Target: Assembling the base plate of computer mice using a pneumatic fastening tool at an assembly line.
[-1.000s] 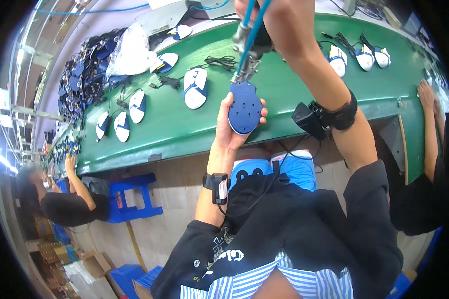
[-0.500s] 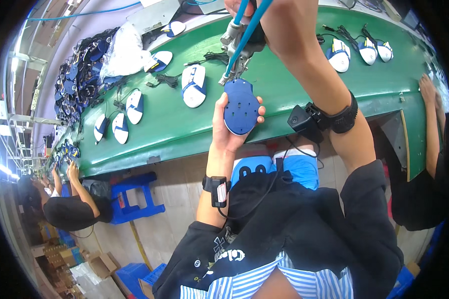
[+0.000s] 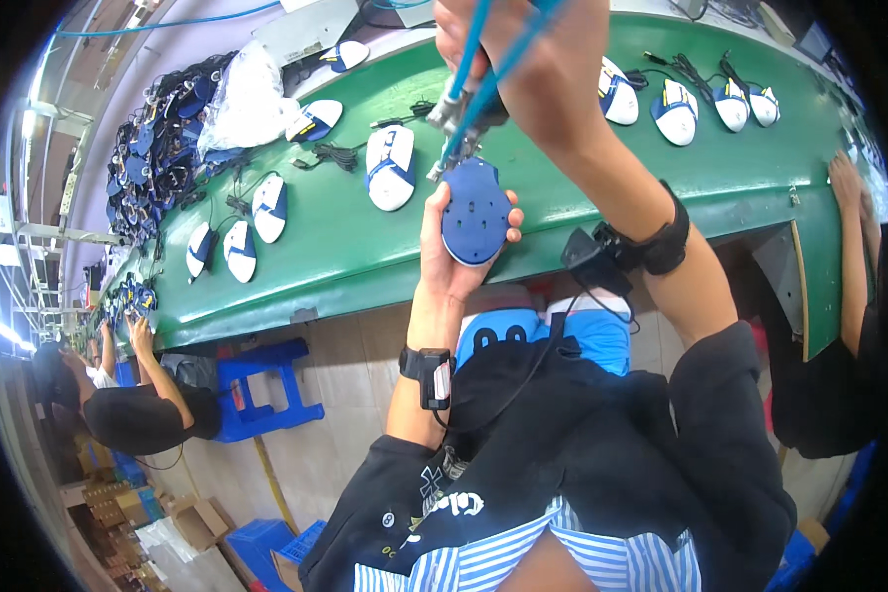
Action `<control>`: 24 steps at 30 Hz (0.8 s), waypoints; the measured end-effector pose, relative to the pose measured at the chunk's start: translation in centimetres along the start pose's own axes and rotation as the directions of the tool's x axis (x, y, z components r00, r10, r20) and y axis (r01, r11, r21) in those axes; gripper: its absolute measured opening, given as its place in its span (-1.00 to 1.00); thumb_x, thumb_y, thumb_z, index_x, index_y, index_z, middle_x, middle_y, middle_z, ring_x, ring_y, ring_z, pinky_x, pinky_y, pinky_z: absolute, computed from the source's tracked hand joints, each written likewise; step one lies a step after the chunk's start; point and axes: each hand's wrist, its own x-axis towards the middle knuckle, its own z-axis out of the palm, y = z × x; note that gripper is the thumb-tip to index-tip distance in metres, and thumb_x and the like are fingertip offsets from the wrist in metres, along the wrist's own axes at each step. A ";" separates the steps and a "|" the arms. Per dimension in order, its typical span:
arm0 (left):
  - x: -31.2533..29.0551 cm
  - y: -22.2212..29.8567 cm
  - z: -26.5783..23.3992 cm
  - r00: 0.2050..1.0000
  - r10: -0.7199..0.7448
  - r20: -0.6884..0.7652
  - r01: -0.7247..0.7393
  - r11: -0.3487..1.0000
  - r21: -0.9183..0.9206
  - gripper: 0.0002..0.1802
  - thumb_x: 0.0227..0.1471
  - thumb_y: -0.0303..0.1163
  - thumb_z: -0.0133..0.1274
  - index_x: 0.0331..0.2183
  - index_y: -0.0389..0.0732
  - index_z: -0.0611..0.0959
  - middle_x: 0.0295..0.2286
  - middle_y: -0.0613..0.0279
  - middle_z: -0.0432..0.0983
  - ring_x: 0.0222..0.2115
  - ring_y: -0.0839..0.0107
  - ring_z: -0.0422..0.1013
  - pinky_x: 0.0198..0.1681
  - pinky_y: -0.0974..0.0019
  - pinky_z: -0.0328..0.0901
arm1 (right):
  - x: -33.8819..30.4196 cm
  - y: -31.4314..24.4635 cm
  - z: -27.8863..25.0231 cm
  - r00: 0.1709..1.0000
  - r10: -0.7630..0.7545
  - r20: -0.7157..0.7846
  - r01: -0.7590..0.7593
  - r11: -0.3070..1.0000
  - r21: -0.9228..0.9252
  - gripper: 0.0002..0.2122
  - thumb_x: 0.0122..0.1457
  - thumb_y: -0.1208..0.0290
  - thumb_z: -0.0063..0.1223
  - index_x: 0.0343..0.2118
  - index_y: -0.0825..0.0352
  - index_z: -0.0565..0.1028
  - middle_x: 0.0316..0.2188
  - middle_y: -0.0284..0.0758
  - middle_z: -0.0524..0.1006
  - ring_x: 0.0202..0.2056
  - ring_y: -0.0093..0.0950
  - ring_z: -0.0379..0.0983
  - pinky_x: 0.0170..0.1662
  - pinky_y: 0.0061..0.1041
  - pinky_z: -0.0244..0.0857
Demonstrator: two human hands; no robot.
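Head view: left hand (image 3: pixel 441 260) has its fingers wrapped round the edges of a blue mouse shell (image 3: pixel 476 215), underside up, held above the near edge of the green bench (image 3: pixel 555 197). Right hand (image 3: pixel 538 74) is curled closed on a metal tool (image 3: pixel 446 111) with blue hoses (image 3: pixel 476 102); tool tip is at the shell's far end, can't tell if touching. White-and-blue mouse (image 3: pixel 391 170) lies on bench, left of shell.

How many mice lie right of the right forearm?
4 clear ones on the green bench: first mouse by the right hand, then rightward second mouse, third mouse, fourth mouse. The arm may hide others; the far-right edge is unclear.
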 end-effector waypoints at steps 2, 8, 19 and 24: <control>-0.4 0.1 0.1 1.000 0.009 -0.014 -0.009 1.000 -0.006 -0.40 0.26 0.12 -0.17 0.06 -0.18 0.43 -0.16 -0.14 0.46 -0.26 0.05 0.45 -0.28 0.10 0.41 | 1.2 -2.1 -0.4 0.952 0.268 0.148 -0.274 0.962 0.017 -0.81 0.22 0.39 0.16 -0.44 0.43 0.57 -0.69 -0.48 0.45 -0.67 -0.69 0.37 -0.66 -0.66 0.10; -0.4 0.7 -0.3 1.000 0.020 -0.004 -0.020 1.000 -0.018 -0.34 0.30 0.20 -0.29 0.05 -0.19 0.44 -0.16 -0.16 0.47 -0.25 0.04 0.46 -0.26 0.11 0.42 | 3.8 -6.2 0.4 0.954 0.296 0.044 -0.299 0.933 0.200 -0.68 0.29 0.16 0.11 -0.26 0.41 0.55 -0.72 -0.53 0.32 -0.74 -0.73 0.21 -0.68 -0.70 0.05; -0.4 0.6 -0.5 0.999 0.050 -0.019 -0.051 0.997 -0.061 -0.25 0.32 0.22 -0.36 0.01 -0.32 0.48 -0.17 -0.18 0.50 -0.25 0.04 0.48 -0.25 0.08 0.44 | -0.3 -4.6 1.7 0.919 0.380 0.103 -0.393 0.903 0.172 -0.75 0.23 0.29 0.19 -0.38 0.44 0.56 -0.72 -0.47 0.39 -0.76 -0.72 0.22 -0.70 -0.66 0.04; -0.3 0.7 -0.5 0.999 0.048 0.006 -0.048 0.997 -0.054 -0.25 0.32 0.22 -0.34 0.00 -0.34 0.48 -0.16 -0.18 0.50 -0.25 0.04 0.49 -0.24 0.07 0.44 | 0.1 -6.0 2.6 0.821 0.571 0.022 -0.570 0.815 0.108 -0.77 0.22 0.31 0.20 -0.41 0.42 0.56 -0.75 -0.48 0.37 -0.76 -0.71 0.23 -0.70 -0.65 0.04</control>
